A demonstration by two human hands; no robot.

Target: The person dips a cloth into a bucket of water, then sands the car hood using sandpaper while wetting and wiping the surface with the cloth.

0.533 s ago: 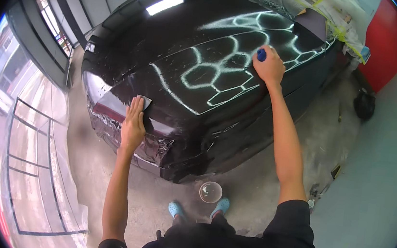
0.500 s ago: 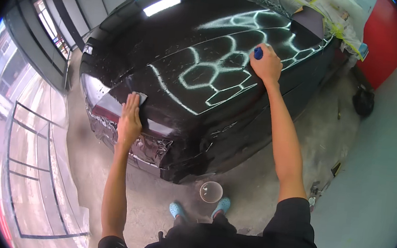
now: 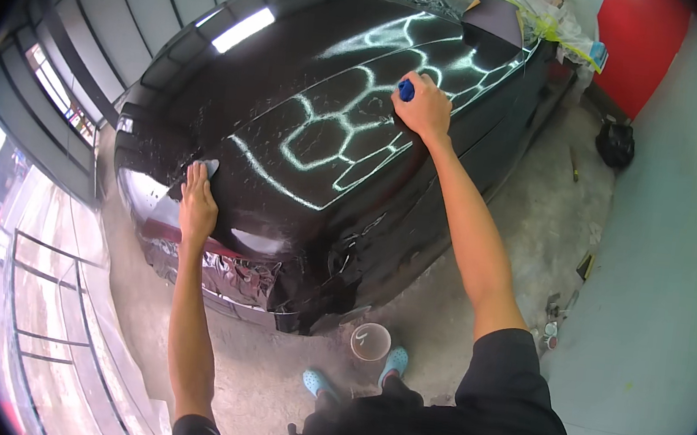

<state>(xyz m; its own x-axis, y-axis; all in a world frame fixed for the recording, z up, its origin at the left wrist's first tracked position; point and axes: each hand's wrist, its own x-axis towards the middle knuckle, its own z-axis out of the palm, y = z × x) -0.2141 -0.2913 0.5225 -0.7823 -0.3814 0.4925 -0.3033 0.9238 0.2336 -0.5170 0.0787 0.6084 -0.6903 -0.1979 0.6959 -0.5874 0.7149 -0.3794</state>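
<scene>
One broad black car (image 3: 207, 109) fills the middle here, its upper panel gleaming like a mirror, with grey concrete floor (image 3: 524, 244) around it, a pale wall (image 3: 661, 318) on the right and a red panel (image 3: 638, 53) far right. Two bare hands at it: the left hand (image 3: 198, 206), near left, lies flat and open, fingers over one grey pad (image 3: 213, 168) on the gloss; the right hand (image 3: 426, 111), farther right, is closed around one dark-blue object (image 3: 406, 91), kind unclear. Two light-blue clogs (image 3: 396, 362) on the near side, one round clear container (image 3: 374, 350) just beyond them, one black bag (image 3: 616, 145) by the wall. Textures now: crinkled dark film (image 3: 244, 279) along the near edge, thin sheeting (image 3: 567, 37) with yellow tape far right, bright honeycomb lines (image 3: 345, 125) across the shine.
</scene>
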